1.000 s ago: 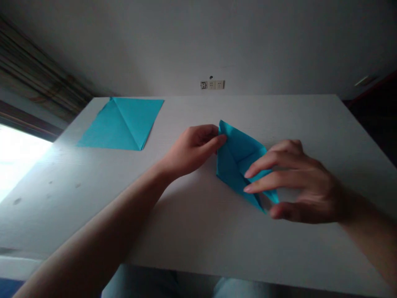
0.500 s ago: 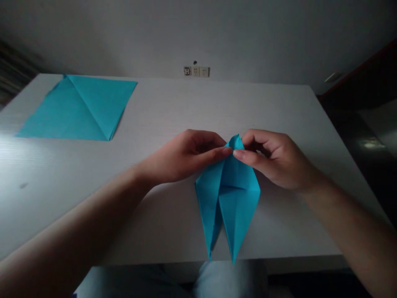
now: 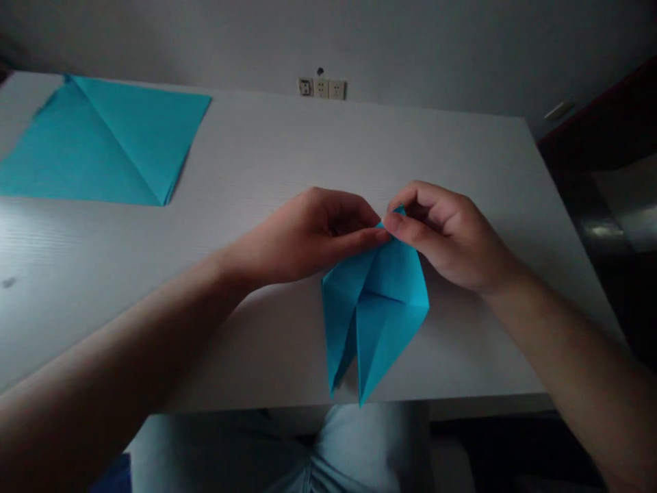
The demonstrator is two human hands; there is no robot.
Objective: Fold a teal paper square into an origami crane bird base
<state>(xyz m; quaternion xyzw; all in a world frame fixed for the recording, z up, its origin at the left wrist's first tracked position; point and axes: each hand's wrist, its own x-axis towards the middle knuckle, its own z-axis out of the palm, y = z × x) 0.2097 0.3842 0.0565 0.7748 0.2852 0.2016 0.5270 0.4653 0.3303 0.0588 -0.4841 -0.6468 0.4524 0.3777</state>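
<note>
A folded blue origami paper (image 3: 394, 322) is held above the front part of the table, its two pointed flaps hanging toward me with a gap between them. My left hand (image 3: 328, 229) pinches its upper left edge between thumb and fingers. At the top tip, my right hand (image 3: 441, 229) is closed on the paper, thumb in front and index finger behind. The two thumbs nearly meet there. Part of the tip is covered by the fingers.
Larger blue paper sheets (image 3: 118, 147), with a diagonal crease, lie at the far left of the white table (image 3: 256, 157). Wall sockets (image 3: 321, 88) sit just beyond the back edge. My legs (image 3: 287, 452) are below the front edge.
The view has tilted down a little. My right thumb and index finger have moved up onto the paper's tip, and the lower points have swung slightly left.
</note>
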